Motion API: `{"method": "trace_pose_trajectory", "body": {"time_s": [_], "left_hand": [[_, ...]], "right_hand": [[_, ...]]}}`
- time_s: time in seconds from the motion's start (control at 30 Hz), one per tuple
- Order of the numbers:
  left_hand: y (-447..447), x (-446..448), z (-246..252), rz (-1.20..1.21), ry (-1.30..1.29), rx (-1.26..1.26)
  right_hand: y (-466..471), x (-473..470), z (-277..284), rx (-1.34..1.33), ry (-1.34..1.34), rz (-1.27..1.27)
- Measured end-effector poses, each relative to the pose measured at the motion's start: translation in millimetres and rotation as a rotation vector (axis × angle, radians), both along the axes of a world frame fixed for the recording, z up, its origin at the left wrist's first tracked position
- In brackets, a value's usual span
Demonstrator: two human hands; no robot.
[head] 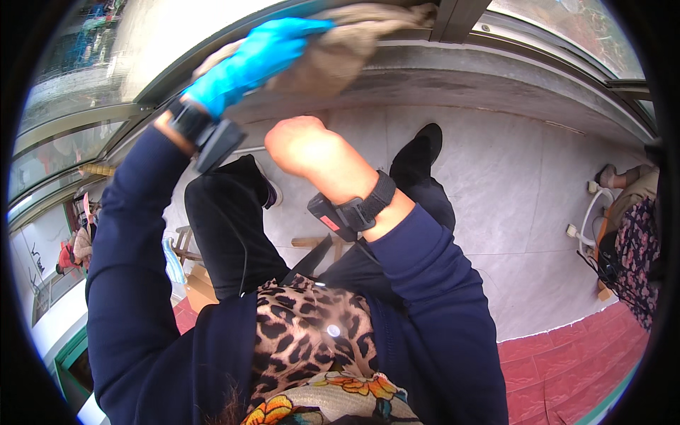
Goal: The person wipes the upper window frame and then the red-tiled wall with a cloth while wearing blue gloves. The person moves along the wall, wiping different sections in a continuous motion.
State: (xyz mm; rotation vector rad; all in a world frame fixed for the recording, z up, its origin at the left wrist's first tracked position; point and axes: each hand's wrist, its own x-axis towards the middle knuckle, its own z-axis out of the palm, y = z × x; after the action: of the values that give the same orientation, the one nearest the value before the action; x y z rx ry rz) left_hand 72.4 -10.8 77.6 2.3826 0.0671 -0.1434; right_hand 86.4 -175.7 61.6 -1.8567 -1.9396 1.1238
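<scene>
My left hand (pixel 260 64), in a blue rubber glove, is on a tan cloth (pixel 340 56) at the bottom rail of a window frame (pixel 457 21). The cloth is blurred and hangs over the inner edge of the sill (pixel 478 69); part of it shows behind the glove. My right hand (pixel 305 143) is bare and hangs over the floor between my knees, below the cloth. Its fingers are curled under and hidden, and nothing shows in it. Each wrist bears a black strap with a small device.
The grey tiled floor (pixel 499 186) meets the wall under the window. At the right stand clothes or a bag in flowered fabric (pixel 635 255) and a white tubular frame (pixel 584 223). A cardboard box (pixel 201 289) and a wooden stool (pixel 186 244) are at the left, behind my leg.
</scene>
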Motion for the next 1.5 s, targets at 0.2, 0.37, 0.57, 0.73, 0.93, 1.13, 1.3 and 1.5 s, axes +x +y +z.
{"method": "trace_pose_trajectory", "body": {"time_s": [0.2, 0.37, 0.57, 0.73, 0.93, 1.13, 1.3, 1.5], "left_hand": [[-20.6, 62.8, -8.3, -0.087, 0.049, 0.135], [-33.1, 43.6, -15.6, -0.041, -0.227, 0.384], [22.8, -14.8, -50.6, 0.098, -0.397, 0.364], [114.4, -141.7, -35.2, 0.225, -0.282, 0.41], [198.5, -256.8, -13.3, 0.688, 0.033, 0.3], [180.4, -236.8, -33.2, 0.671, 0.115, 0.863], [135.4, -172.8, -23.0, 0.551, 0.445, 1.018], [50.2, -59.9, -16.8, 0.168, -0.093, 0.821]], "right_hand": [[18.3, -15.3, -36.9, 0.052, -0.054, -0.012], [31.2, -35.2, -74.2, 0.155, 0.082, -0.154], [48.7, -34.4, -75.5, -0.143, -0.035, -0.05], [65.9, -39.8, -68.8, -0.172, -0.197, 0.073], [60.0, -41.7, -58.1, -0.098, -0.173, 0.099], [38.8, -31.1, -43.8, -0.006, -0.143, 0.043], [22.1, -14.0, -36.6, 0.009, -0.125, -0.003], [5.8, 7.2, -30.1, -0.02, -0.104, -0.044]]}}
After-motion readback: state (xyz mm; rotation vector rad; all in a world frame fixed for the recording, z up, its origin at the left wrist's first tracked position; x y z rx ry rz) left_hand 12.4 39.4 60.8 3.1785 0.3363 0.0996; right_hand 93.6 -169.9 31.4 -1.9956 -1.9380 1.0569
